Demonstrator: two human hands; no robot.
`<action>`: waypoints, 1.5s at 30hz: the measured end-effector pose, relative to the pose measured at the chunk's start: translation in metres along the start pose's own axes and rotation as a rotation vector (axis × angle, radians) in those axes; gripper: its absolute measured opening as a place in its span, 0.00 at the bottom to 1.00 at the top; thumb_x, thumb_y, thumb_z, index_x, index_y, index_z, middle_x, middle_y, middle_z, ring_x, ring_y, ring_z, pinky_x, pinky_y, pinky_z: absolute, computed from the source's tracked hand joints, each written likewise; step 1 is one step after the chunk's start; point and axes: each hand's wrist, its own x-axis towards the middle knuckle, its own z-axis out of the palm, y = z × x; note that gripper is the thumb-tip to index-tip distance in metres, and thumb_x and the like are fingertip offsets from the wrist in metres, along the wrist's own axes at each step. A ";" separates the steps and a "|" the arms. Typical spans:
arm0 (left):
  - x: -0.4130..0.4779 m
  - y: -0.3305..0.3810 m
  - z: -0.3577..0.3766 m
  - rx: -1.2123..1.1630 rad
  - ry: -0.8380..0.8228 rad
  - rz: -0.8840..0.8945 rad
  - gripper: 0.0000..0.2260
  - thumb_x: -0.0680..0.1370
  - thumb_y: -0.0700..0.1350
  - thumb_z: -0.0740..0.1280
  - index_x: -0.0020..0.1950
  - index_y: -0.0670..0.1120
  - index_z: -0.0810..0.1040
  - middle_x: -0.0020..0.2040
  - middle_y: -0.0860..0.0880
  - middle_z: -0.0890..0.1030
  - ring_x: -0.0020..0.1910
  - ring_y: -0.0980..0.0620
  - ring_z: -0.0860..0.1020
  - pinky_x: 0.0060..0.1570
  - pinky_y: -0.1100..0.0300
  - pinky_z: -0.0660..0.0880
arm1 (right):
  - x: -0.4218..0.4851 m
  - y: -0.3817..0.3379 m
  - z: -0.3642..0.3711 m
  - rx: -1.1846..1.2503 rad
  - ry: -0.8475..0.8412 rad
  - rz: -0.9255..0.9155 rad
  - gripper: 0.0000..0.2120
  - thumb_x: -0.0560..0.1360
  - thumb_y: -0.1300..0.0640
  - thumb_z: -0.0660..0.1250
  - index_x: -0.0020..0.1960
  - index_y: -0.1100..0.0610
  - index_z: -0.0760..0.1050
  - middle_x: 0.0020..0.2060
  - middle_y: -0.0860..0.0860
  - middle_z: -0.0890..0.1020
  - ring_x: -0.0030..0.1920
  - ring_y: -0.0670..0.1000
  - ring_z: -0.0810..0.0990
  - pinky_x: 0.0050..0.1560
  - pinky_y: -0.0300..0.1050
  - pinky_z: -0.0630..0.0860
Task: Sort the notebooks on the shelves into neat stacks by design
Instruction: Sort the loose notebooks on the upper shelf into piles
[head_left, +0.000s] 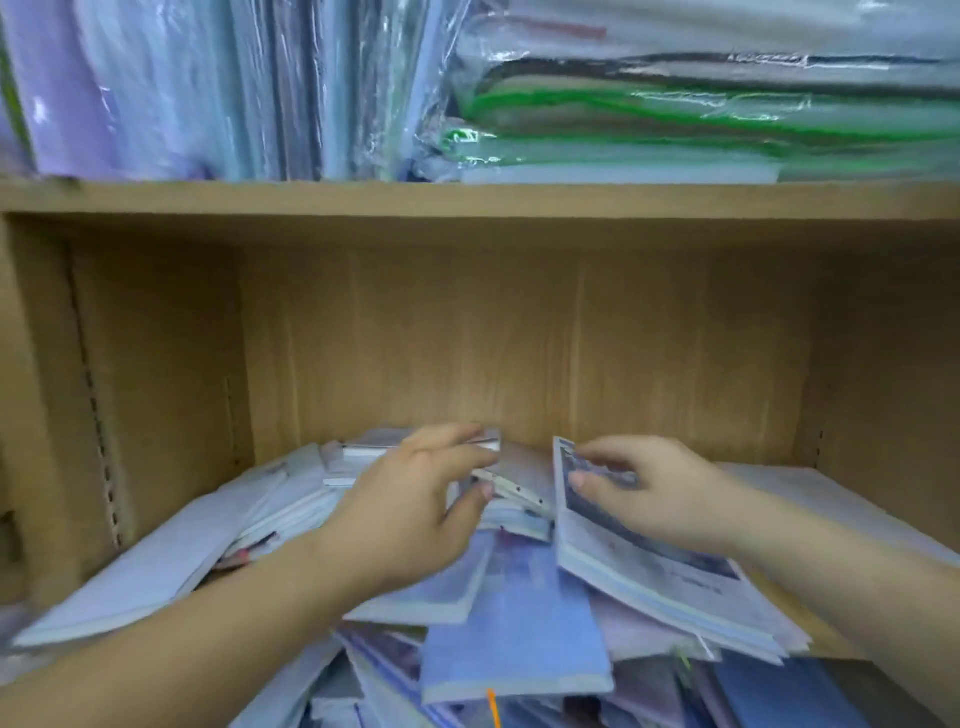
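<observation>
Gripping is under way at both hands. The right hand (660, 493) has its thumb on the dark-printed cover of a tilted notebook (623, 545) and its fingers curled over the top edge; the hold reads as a pinch on that cover, though the blur hides whether more than one book is taken up. The left hand (410, 499) has its fingers part-spread and curved, thumb below and the rest above, about a small white-edged booklet (488, 444) at the back of the heap; contact appears made, but whether the hold has closed cannot be told.

The tilted notebook lies directly under the right hand, its long axis running from the back of the shelf toward the front right, far end raised. The right hand is plainly the nearer to it. The two hands are near one another, with a narrow gap between them over the middle of the pile.

Surroundings: a loose heap of notebooks (457, 587) covers the lower shelf (821, 644), overlapping at all angles. A blue notebook (514, 634) lies flat at the front, partly beneath the tilted one. A large pale booklet (156, 566) slants at the left. No sorted stack is evident; the task is judged at an early stage.

Obstructions: the tilted notebook rests on others, so lifting may drag neighbours. The upper shelf board (467, 200), carrying plastic-wrapped stock (675, 104), limits headroom
</observation>
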 end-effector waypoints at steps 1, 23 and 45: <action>-0.002 -0.016 -0.008 0.035 -0.019 -0.075 0.15 0.82 0.54 0.64 0.68 0.54 0.79 0.75 0.52 0.73 0.74 0.55 0.69 0.69 0.68 0.62 | 0.006 -0.010 0.008 0.017 -0.013 -0.022 0.25 0.77 0.34 0.63 0.68 0.47 0.78 0.62 0.38 0.79 0.64 0.41 0.77 0.67 0.42 0.72; 0.026 -0.123 -0.027 0.368 -0.422 -0.135 0.15 0.83 0.54 0.60 0.70 0.57 0.74 0.53 0.48 0.84 0.52 0.43 0.80 0.53 0.52 0.76 | 0.059 -0.054 0.031 -0.055 -0.273 0.220 0.35 0.67 0.16 0.44 0.72 0.22 0.57 0.68 0.27 0.70 0.74 0.44 0.68 0.71 0.43 0.63; -0.063 -0.077 -0.035 -0.168 0.017 -0.570 0.24 0.79 0.70 0.57 0.51 0.52 0.82 0.38 0.51 0.83 0.39 0.56 0.80 0.46 0.52 0.79 | 0.073 -0.075 0.059 0.127 0.063 0.375 0.21 0.71 0.35 0.72 0.47 0.53 0.81 0.44 0.48 0.84 0.49 0.53 0.82 0.53 0.49 0.79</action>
